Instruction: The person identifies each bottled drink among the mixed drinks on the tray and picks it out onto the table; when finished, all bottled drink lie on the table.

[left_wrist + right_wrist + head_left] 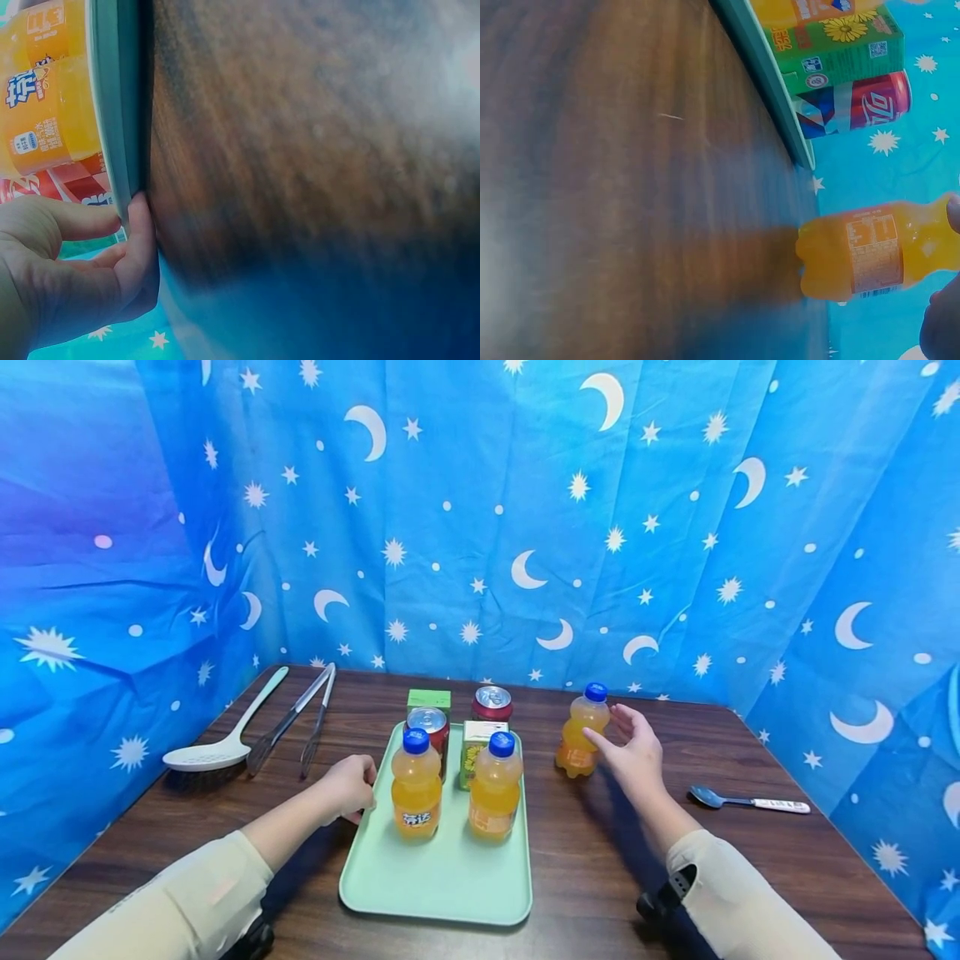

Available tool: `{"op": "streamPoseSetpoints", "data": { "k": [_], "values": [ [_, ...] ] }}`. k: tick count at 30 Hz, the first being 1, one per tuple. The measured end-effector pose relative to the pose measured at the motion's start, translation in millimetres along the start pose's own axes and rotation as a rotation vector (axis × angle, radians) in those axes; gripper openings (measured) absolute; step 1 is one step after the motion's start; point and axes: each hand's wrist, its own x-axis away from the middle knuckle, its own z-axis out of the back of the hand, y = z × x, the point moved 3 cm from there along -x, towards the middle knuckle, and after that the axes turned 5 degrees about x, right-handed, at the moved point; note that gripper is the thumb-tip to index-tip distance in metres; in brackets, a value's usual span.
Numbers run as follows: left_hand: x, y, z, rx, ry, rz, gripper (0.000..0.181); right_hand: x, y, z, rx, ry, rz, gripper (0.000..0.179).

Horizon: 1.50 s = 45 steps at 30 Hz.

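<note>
My left hand [348,787] pinches the left rim of a pale green tray [438,885]; in the left wrist view the thumb and fingers [139,240] meet at that rim. Two orange soda bottles with blue caps, a left one [417,789] and a right one [495,793], stand on the tray. Behind them are red soda cans [492,700], a green drink carton [472,747] and another green box [429,698], partly hidden. To the tray's right, my right hand [633,752] grips a third orange soda bottle [874,251] near its top. This bottle leans slightly; whether its base touches the table I cannot tell.
At the left of the dark wooden table [600,893] lie a white slotted ladle [213,753] and metal tongs [300,710]. A spoon with a white handle [780,806] lies to the right. A blue star-patterned curtain [480,527] hangs behind the table and along its sides.
</note>
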Motion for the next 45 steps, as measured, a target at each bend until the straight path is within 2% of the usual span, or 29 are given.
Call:
{"op": "streamPoseSetpoints", "data": {
  "k": [11, 20, 26, 45],
  "values": [
    [-0.2, 0.5, 0.4, -0.008, -0.004, 0.001, 0.025, 11.4, 2.8, 4.9, -0.004, -0.039, -0.016, 0.068],
    [1.3, -1.2, 1.3, -0.013, -0.005, 0.002, 0.024, 18.0, -0.3, 16.5, 0.021, -0.03, -0.041, 0.07],
    [0.1, 0.1, 1.2, -0.001, -0.01, -0.001, 0.024, 20.5, -3.7, 23.2, 0.028, -0.033, -0.03, 0.07],
    [0.0, -1.7, 0.9, -0.011, -0.016, 0.003, 0.024, 37.4, -10.3, 26.6, -0.017, -0.088, -0.048, 0.072]
  ]
}}
